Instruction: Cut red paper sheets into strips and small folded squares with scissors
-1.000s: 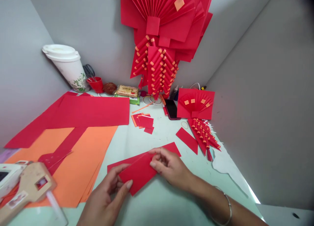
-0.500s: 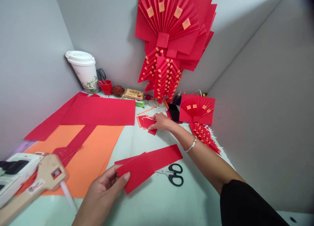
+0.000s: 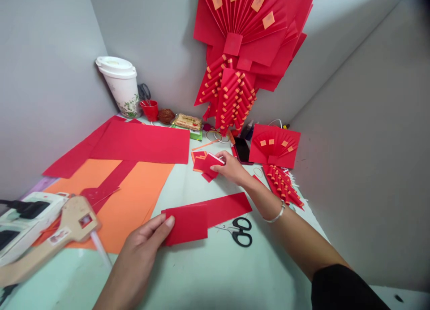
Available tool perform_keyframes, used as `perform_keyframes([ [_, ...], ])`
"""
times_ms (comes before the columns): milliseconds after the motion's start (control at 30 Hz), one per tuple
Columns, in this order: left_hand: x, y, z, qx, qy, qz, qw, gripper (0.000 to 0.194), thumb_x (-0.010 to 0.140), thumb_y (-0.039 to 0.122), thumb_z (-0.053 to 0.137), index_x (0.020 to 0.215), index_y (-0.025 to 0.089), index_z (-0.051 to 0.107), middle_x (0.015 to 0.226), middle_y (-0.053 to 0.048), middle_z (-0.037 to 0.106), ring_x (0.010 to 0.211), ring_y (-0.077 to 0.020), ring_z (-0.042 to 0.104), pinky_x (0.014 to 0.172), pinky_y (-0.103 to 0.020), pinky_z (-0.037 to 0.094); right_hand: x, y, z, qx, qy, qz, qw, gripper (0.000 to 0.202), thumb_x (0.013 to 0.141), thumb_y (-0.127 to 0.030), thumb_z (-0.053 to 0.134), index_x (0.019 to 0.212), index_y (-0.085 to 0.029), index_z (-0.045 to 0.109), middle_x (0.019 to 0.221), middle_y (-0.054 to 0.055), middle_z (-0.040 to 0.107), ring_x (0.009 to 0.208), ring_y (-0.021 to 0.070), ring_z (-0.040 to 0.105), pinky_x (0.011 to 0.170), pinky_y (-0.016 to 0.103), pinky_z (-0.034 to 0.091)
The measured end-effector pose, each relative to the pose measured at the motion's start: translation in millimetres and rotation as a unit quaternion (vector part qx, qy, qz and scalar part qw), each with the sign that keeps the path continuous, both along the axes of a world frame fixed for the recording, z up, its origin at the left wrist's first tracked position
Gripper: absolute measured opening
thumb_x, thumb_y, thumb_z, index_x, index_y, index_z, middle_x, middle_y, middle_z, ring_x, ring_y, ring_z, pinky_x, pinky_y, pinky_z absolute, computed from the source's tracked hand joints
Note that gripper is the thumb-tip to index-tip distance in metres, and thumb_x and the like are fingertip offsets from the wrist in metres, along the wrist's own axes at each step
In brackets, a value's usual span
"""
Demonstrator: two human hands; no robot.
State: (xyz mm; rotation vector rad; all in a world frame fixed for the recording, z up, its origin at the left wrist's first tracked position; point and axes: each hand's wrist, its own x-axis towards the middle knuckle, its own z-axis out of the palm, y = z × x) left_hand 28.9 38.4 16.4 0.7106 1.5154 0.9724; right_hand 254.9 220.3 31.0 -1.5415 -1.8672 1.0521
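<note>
The left hand [image 3: 137, 251] pinches a red paper piece [image 3: 188, 226] by its left edge, thumb on top and fingers behind, over the near part of the bench [image 3: 208, 278]. Behind it a long red strip [image 3: 231, 208] slants off to the right; whether the two touch, I cannot tell. Scissors [image 3: 242, 233] with black handles lie just beside the strip, their blades partly hidden. To the left are a beige tool [image 3: 75, 216] with a pale stick and a white power strip [image 3: 43, 220], near orange sheets [image 3: 148, 184] with a large red sheet [image 3: 151, 142] overlapping them. Farther in, the right hand [image 3: 231, 170] has just tilted up a small red card [image 3: 213, 161], pinched between thumb and fingers at the pile of cut pieces [image 3: 198, 163], so its pale edge shows; each of the hands now has its own piece of paper. Right of the pile are a dark phone [image 3: 242, 149], a firecracker ornament [image 3: 280, 182] and a red card with a pleated fan [image 3: 273, 144]. At the back stand a white lidded cup [image 3: 122, 90] and a small red cup [image 3: 149, 110], while a big fan decoration [image 3: 251, 32] hangs at the wall.
</note>
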Motion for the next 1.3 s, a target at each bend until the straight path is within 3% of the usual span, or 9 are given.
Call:
perform_keyframes([
  [100,0.6,-0.2,-4.5,0.014,-0.053,-0.010,0.998,0.037,0.078,0.052,0.071,0.101,0.025,0.076,0.106,-0.003,0.077,0.095,-0.0238,0.068,0.082,-0.029,0.052,13.8,-28.3,12.6,-0.028,0.095,0.010,0.995,0.022,0.084,-0.037,0.063,0.096,-0.019,0.056,0.082,-0.002,0.064,0.061,0.0110,0.055,0.059,0.024,0.046],
  [200,4.4,0.5,-3.3,0.018,-0.097,-0.016,0.995,0.036,0.081,0.051,0.068,0.102,0.022,0.074,0.101,-0.003,0.076,0.071,-0.0194,0.069,0.071,-0.030,0.055,27.7,-60.6,20.5,-0.059,0.166,0.006,0.984,0.030,0.087,-0.048,0.057,0.097,-0.020,0.055,0.079,-0.001,0.063,0.059,0.0113,0.056,0.054,0.023,0.044],
  [300,10.0,1.8,1.5,0.010,-0.086,-0.019,0.996,0.041,0.080,0.053,0.068,0.107,0.022,0.072,0.110,-0.004,0.075,0.064,-0.0180,0.070,0.067,-0.030,0.056,30.7,-92.7,19.8,-0.114,0.197,0.023,0.974,0.030,0.083,-0.047,0.066,0.093,-0.020,0.058,0.067,-0.002,0.061,0.051,0.0112,0.054,0.048,0.022,0.042],
  [400,14.8,2.4,5.3,0.011,-0.079,-0.045,0.996,0.042,0.079,0.053,0.069,0.109,0.023,0.073,0.112,-0.005,0.076,0.070,-0.0206,0.072,0.069,-0.030,0.057,21.6,-115.4,11.8,-0.166,0.228,0.044,0.958,0.028,0.079,-0.038,0.074,0.099,-0.022,0.062,0.070,-0.004,0.064,0.052,0.0103,0.054,0.047,0.021,0.041],
  [633,15.3,0.1,9.9,0.026,-0.107,-0.067,0.992,0.033,0.082,0.049,0.068,0.103,0.026,0.076,0.109,-0.004,0.077,0.098,-0.0277,0.070,0.075,-0.034,0.059,11.0,-123.6,-6.7,-0.128,0.162,0.103,0.973,0.036,0.082,-0.031,0.073,0.117,-0.024,0.066,0.096,0.002,0.072,0.082,0.0180,0.066,0.071,0.029,0.053],
  [800,12.5,1.5,7.7,0.046,-0.135,-0.034,0.989,0.036,0.084,0.049,0.066,0.108,0.025,0.074,0.110,-0.004,0.077,0.095,-0.0260,0.071,0.074,-0.031,0.059,23.2,-123.8,-0.6,-0.196,0.158,0.174,0.952,0.028,0.083,-0.032,0.072,0.109,-0.024,0.068,0.096,0.001,0.073,0.082,0.0181,0.067,0.070,0.028,0.053],
  [967,9.6,3.5,5.1,0.042,-0.176,0.031,0.983,0.033,0.083,0.042,0.070,0.112,0.026,0.071,0.108,-0.001,0.077,0.093,-0.0208,0.072,0.081,-0.028,0.057,32.1,-125.0,9.4,-0.226,0.080,0.270,0.933,0.025,0.080,-0.036,0.076,0.100,-0.023,0.071,0.091,0.000,0.072,0.076,0.0165,0.066,0.065,0.024,0.050],
  [1133,9.1,2.6,8.6,0.043,-0.203,0.039,0.978,0.015,0.082,0.035,0.073,0.095,0.028,0.072,0.101,0.003,0.077,0.092,-0.0157,0.071,0.081,-0.022,0.056,26.6,-132.6,12.9,-0.111,-0.054,0.349,0.929,0.024,0.078,-0.033,0.079,0.099,-0.026,0.071,0.083,-0.002,0.072,0.069,0.0154,0.063,0.057,0.023,0.044],
  [1300,8.8,1.8,11.2,0.034,-0.217,0.056,0.974,0.009,0.078,0.028,0.078,0.085,0.028,0.072,0.082,0.008,0.075,0.077,-0.0086,0.069,0.072,-0.013,0.053,35.3,-139.5,16.0,-0.002,-0.147,0.227,0.963,0.022,0.083,-0.029,0.073,0.104,-0.026,0.067,0.089,0.001,0.069,0.074,0.0186,0.061,0.063,0.028,0.045],
])
